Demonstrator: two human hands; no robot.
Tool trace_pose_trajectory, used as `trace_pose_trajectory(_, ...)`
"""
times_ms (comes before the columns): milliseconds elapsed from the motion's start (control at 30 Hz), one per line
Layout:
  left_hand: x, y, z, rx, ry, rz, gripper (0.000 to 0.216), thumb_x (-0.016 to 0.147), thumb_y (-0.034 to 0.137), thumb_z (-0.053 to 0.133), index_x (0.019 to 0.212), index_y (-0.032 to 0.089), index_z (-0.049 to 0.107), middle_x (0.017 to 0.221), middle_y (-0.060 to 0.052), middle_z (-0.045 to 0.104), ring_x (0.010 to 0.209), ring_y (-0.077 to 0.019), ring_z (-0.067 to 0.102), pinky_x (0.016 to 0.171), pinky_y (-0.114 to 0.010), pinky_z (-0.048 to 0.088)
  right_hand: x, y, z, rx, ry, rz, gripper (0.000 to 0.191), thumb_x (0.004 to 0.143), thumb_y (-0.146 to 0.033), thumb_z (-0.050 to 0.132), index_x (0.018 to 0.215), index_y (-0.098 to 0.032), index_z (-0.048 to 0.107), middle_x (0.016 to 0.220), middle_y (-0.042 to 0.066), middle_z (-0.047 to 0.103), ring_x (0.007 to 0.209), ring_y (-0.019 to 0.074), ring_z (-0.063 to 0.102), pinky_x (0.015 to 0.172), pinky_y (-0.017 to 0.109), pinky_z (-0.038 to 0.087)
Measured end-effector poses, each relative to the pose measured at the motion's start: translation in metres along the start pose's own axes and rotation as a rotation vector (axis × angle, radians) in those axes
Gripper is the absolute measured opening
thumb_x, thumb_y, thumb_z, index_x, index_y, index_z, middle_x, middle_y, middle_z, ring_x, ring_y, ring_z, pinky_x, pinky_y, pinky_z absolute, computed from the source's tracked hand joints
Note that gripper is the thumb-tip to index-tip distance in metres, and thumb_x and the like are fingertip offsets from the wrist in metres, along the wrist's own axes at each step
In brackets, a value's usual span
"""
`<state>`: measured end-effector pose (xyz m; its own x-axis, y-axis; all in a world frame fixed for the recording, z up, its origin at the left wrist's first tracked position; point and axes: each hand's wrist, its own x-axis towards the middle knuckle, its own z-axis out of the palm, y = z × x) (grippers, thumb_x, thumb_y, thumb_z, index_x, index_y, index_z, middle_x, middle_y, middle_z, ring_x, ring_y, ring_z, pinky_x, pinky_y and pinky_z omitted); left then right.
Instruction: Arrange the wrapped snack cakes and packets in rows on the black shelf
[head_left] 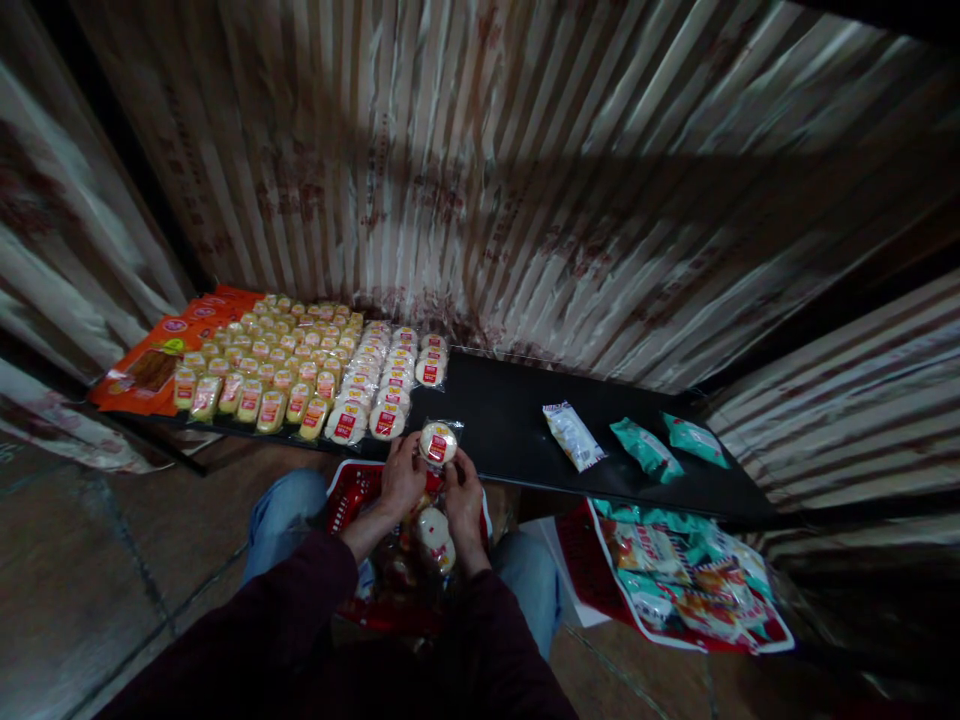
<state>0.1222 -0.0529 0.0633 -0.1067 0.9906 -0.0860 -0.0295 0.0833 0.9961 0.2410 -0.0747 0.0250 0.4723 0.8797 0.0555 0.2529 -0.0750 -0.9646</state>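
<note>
Between my left hand (403, 474) and my right hand (464, 497) is a round white wrapped cake (437, 443) with a red and yellow label. The fingers of both hands close on its clear wrapper, one at each side, just above the shelf's front edge. Below my hands a red basket (346, 490) sits between my knees, with more round wrapped cakes (435, 528) inside. Rows of similar white wrapped cakes (395, 385) lie overlapping on the black shelf (501, 410), left of the held one. A shorter row (431, 362) lies behind it.
Yellow wrapped cakes (272, 408) fill the shelf's left part, beside orange packets (154, 365). A white packet (573, 436) and two teal packets (646, 450) lie on the right. Below them stands a second red basket (596, 560) of mixed packets. A striped curtain (480, 180) hangs behind.
</note>
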Motion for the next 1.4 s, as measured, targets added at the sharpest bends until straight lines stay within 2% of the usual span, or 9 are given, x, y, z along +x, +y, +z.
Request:
trace_pose_trajectory(300, 0.013, 0.007, 0.008, 0.062, -0.035, 0.096, 0.039, 0.061, 0.000, 0.057, 0.093, 0.021, 0.065, 0.118, -0.009, 0.055, 0.121, -0.0265, 0.044, 0.112, -0.036, 0.024, 0.031, -0.001, 0.012, 0.028, -0.011, -0.076, 0.041, 0.077, -0.030, 0.049, 0.115, -0.016, 0.058, 0.100, 0.009, 0.070, 0.088, 0.0199, 0.065, 0.082, 0.035, 0.050)
trace_pose_trajectory(433, 0.019, 0.007, 0.012, 0.072, -0.036, 0.078, 0.041, 0.061, 0.000, 0.058, 0.097, 0.019, 0.064, 0.129, -0.010, 0.050, 0.129, -0.0284, 0.037, 0.115, -0.038, 0.018, 0.045, -0.001, 0.018, -0.002, -0.014, -0.056, 0.043, 0.075, -0.028, 0.048, 0.116, -0.017, 0.057, 0.096, 0.007, 0.070, 0.085, 0.0193, 0.065, 0.080, 0.034, 0.050)
trace_pose_trajectory(567, 0.024, 0.004, 0.016, 0.004, -0.064, 0.072, 0.043, 0.062, 0.001, 0.059, 0.100, 0.020, 0.064, 0.139, -0.007, 0.044, 0.136, -0.0280, 0.028, 0.117, -0.039, 0.011, 0.056, -0.001, 0.023, -0.009, 0.004, -0.048, 0.043, 0.074, -0.027, 0.048, 0.115, -0.018, 0.059, 0.093, 0.007, 0.071, 0.082, 0.0192, 0.065, 0.078, 0.033, 0.051)
trace_pose_trajectory(667, 0.026, 0.001, 0.019, 0.017, -0.077, 0.104, 0.045, 0.061, 0.001, 0.059, 0.102, 0.020, 0.064, 0.143, -0.008, 0.041, 0.138, -0.0284, 0.025, 0.117, -0.039, 0.012, 0.063, -0.003, 0.026, -0.019, -0.001, -0.048, 0.043, 0.074, -0.027, 0.046, 0.115, -0.018, 0.059, 0.094, 0.007, 0.070, 0.083, 0.0191, 0.065, 0.079, 0.033, 0.051)
trace_pose_trajectory(833, 0.031, -0.003, 0.024, 0.038, -0.076, 0.192, 0.051, 0.061, 0.000, 0.057, 0.109, 0.016, 0.064, 0.141, -0.011, 0.043, 0.139, -0.0297, 0.023, 0.118, -0.041, 0.013, 0.077, -0.004, 0.031, -0.069, 0.008, -0.029, 0.044, 0.074, -0.026, 0.045, 0.114, -0.015, 0.059, 0.094, 0.009, 0.069, 0.083, 0.0193, 0.065, 0.081, 0.034, 0.050)
trace_pose_trajectory(1000, 0.041, -0.012, 0.028, 0.347, -0.120, 0.265, 0.059, 0.067, 0.003, 0.049, 0.125, 0.013, 0.054, 0.146, -0.010, 0.038, 0.140, -0.0268, 0.022, 0.117, -0.046, 0.018, 0.090, 0.002, 0.037, -0.109, 0.003, -0.021, 0.042, 0.074, -0.025, 0.045, 0.113, -0.016, 0.060, 0.096, 0.008, 0.070, 0.083, 0.0176, 0.065, 0.080, 0.030, 0.050)
trace_pose_trajectory(1133, 0.047, -0.020, 0.031, 0.600, -0.133, 0.308, 0.060, 0.072, 0.004, 0.044, 0.132, 0.006, 0.045, 0.148, -0.016, 0.032, 0.141, -0.0274, 0.021, 0.116, -0.046, 0.022, 0.095, 0.001, 0.040, -0.103, 0.000, -0.042, 0.041, 0.075, -0.023, 0.045, 0.112, -0.017, 0.060, 0.097, 0.008, 0.070, 0.083, 0.0172, 0.065, 0.080, 0.030, 0.051)
trace_pose_trajectory(1400, 0.052, -0.027, 0.035, 0.733, -0.168, 0.342, 0.064, 0.072, 0.004, 0.042, 0.136, 0.001, 0.039, 0.149, -0.020, 0.028, 0.141, -0.0275, 0.017, 0.116, -0.046, 0.023, 0.104, -0.007, 0.046, -0.145, -0.014, -0.076, 0.041, 0.076, -0.021, 0.044, 0.113, -0.015, 0.059, 0.097, 0.009, 0.070, 0.084, 0.0174, 0.066, 0.079, 0.029, 0.051)
